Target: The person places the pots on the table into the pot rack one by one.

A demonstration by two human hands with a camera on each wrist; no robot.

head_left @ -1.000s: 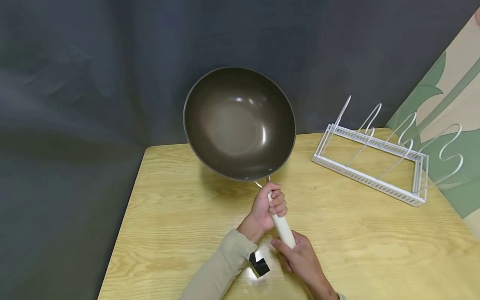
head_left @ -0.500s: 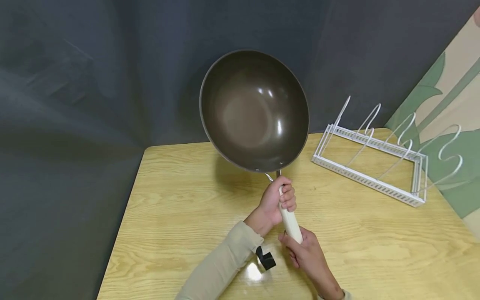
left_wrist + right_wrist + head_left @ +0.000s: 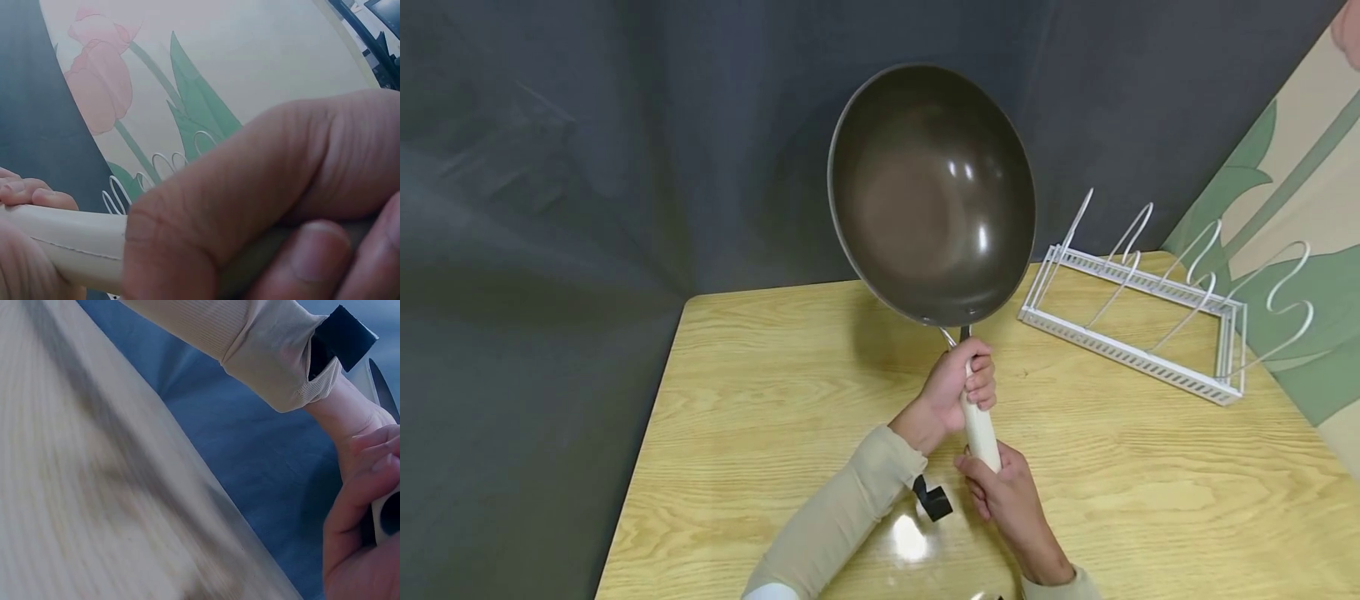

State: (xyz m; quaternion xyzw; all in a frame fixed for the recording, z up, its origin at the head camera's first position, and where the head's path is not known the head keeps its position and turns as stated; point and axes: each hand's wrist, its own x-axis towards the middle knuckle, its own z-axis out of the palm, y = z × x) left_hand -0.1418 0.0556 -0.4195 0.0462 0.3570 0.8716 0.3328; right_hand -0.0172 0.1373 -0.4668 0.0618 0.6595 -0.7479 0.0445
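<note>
In the head view a large wok (image 3: 928, 200), dark brown inside, is held up with its bowl facing me. Its handle (image 3: 980, 433) is cream-coloured and slants down toward me. My left hand (image 3: 951, 387) grips the handle just below the bowl, fingers wrapped over it. Lower down, my right hand (image 3: 1003, 492) holds the handle's end, thumb along its side. The left wrist view shows the seamed handle (image 3: 69, 240) between both hands. In the right wrist view, curled fingers of the right hand (image 3: 356, 512) surround the handle's end.
A white wire rack (image 3: 1131, 354) with several upright loops stands at the table's back right, right of the wok. The wooden table (image 3: 737, 433) ends at a dark curtain (image 3: 587, 208) behind and to the left. A tulip-patterned panel (image 3: 1318, 250) borders the right side.
Both hands have carried the wok right and farther up in the head view, toward the rack. Its bowl has turned and looks narrower. The grips are the same, and the rack has stayed put.
</note>
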